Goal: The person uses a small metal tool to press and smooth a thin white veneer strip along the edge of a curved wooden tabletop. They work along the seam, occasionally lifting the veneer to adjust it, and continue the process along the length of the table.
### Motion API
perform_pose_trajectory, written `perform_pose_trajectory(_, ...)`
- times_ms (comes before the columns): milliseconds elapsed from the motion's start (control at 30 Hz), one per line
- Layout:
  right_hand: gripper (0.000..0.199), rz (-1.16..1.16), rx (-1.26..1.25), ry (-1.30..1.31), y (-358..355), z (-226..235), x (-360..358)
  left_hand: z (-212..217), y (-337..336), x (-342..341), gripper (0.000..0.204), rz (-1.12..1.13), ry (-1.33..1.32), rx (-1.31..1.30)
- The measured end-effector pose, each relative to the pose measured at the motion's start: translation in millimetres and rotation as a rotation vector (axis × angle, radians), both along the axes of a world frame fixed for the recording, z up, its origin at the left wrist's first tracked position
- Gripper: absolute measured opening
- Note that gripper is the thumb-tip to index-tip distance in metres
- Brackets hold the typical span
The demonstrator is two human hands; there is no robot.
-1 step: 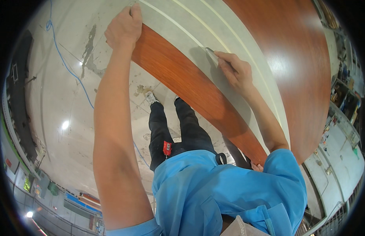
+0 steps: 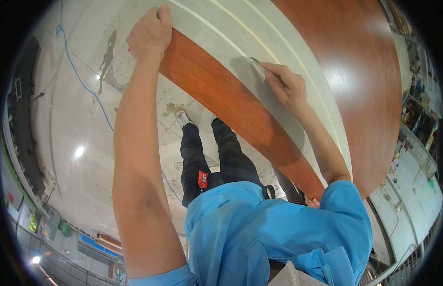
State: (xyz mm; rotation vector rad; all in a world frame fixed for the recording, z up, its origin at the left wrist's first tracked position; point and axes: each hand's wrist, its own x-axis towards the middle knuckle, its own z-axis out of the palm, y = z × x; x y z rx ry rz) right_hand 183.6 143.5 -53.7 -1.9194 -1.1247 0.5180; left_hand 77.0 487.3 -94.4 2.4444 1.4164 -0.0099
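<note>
A red-brown wood-grain strip runs diagonally from my left hand to the lower right, beside a pale grey-green surface with several whitish lines. At the strip's upper left end, my left hand is closed around the edge; its fingertips are partly hidden. My right hand is closed on a slim grey blade-like tool, its tip by one whitish line on the pale surface. The tool's exact kind is unclear. Another person's hand touches the strip's lower right end.
A large glossy red-brown panel lies beyond the pale surface, to the right. On the floor at left runs a blue cable. A whitish worktable with small items stands at far right. My shoe shows below the strip.
</note>
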Motion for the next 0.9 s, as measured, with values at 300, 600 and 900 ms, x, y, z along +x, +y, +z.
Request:
perform_pose_trajectory(300,0.028,-0.005,-0.035,0.01,-7,-2,-1,-3,2,-1,0.063,0.019,-0.01,-0.014)
perform_pose_trajectory(600,0.031,-0.016,-0.062,0.013,-22,-1,-5,-3,3,-3,0.064,-0.019,0.002,0.006)
perform_pose_trajectory(900,0.032,-0.014,0.034,-0.042,-22,-7,-6,4,-3,0,0.051,-0.038,-0.095,0.116)
